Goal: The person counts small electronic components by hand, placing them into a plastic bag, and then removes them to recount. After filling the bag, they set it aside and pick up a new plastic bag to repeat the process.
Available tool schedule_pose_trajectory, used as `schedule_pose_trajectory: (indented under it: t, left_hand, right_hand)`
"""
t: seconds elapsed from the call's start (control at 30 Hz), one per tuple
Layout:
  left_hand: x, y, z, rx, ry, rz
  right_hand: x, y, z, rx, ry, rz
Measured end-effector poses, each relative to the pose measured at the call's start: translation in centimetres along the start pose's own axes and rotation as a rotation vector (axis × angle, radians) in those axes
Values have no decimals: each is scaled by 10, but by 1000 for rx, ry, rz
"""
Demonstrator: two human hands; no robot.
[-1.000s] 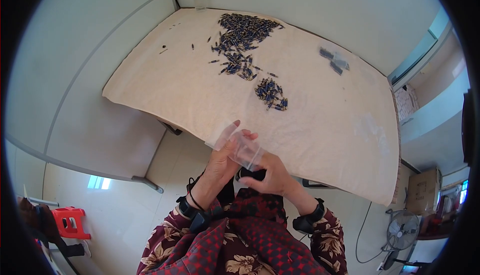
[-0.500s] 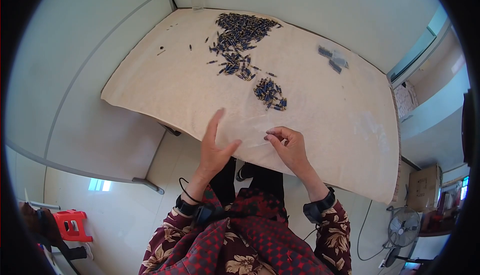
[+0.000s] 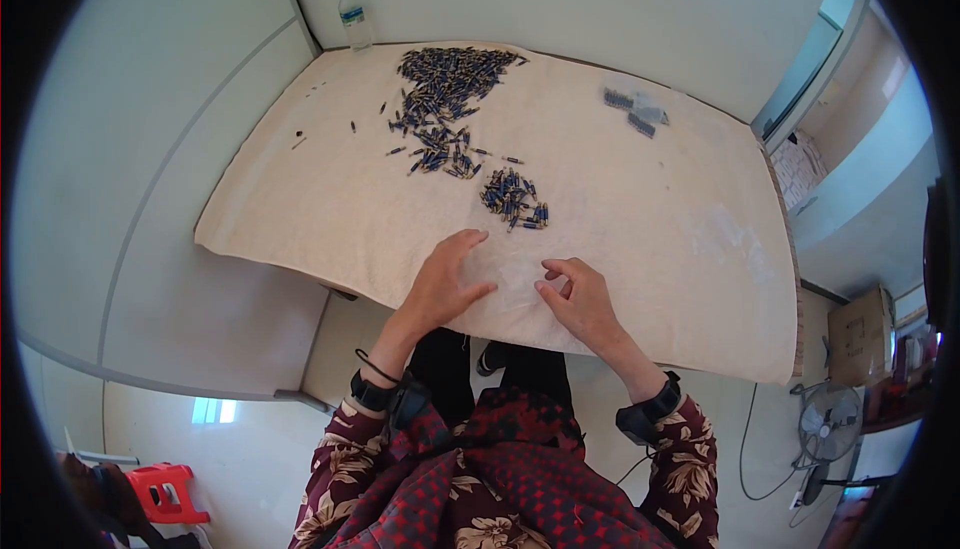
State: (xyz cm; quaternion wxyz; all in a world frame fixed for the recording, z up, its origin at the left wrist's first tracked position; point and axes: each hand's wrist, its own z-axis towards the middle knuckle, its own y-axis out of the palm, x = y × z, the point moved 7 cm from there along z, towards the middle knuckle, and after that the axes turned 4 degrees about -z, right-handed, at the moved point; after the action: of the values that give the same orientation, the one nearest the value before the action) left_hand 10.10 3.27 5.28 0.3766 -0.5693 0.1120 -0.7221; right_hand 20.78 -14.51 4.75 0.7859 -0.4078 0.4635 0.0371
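Observation:
My left hand hovers at the near edge of the cloth-covered table, fingers curved and thumb held apart from them. Facing it, my right hand has a gap between thumb and forefinger, its other fingers loosely bent. Between the two lies a faint, see-through sheet of plastic, its outline hard to make out against the pale cloth. Just beyond my hands sits a small heap of dark blue pieces with gold-coloured ends, short and tube-shaped. A much larger pile of the same pieces spreads toward the back.
A water bottle stands at the back left corner. Black bristly strips and clear plastic packaging lie at the back right. White partitions border the table. A red stool and a fan stand on the floor.
My left hand's fingers have curled inward from a more upright spread. The right hand's pinched fingertips have parted. The whole view has shifted slightly, with the table appearing lower and further left.

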Motion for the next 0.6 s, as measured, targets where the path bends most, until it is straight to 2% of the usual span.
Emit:
schedule_pose_trajectory:
  t: [0.07, 0.17, 0.33, 0.43, 0.5, 0.53, 0.6]
  left_hand:
    - [-3, -7, 20, 30, -2, -64]
    - [-18, -7, 54, 62, -178, -75]
    - [-33, 15, 101, 113, -139, 74]
    - [-40, 27, 115, 142, -210, 314]
    - [-41, 31, 120, 120, -211, 328]
    - [-41, 33, 121, 97, -215, 333]
    - [-40, 32, 121, 72, -218, 348]
  right_hand:
    - [0, -9, 8, 11, -9, -3]
    - [-2, -23, 25, -26, 27, -54]
    - [9, -23, 71, 28, -49, -92]
    - [19, -7, 108, 92, -139, -101]
    - [10, 0, 124, 267, -341, -137]
    - [13, 6, 131, 272, -343, -127]
    - [19, 28, 145, 91, -327, -189]
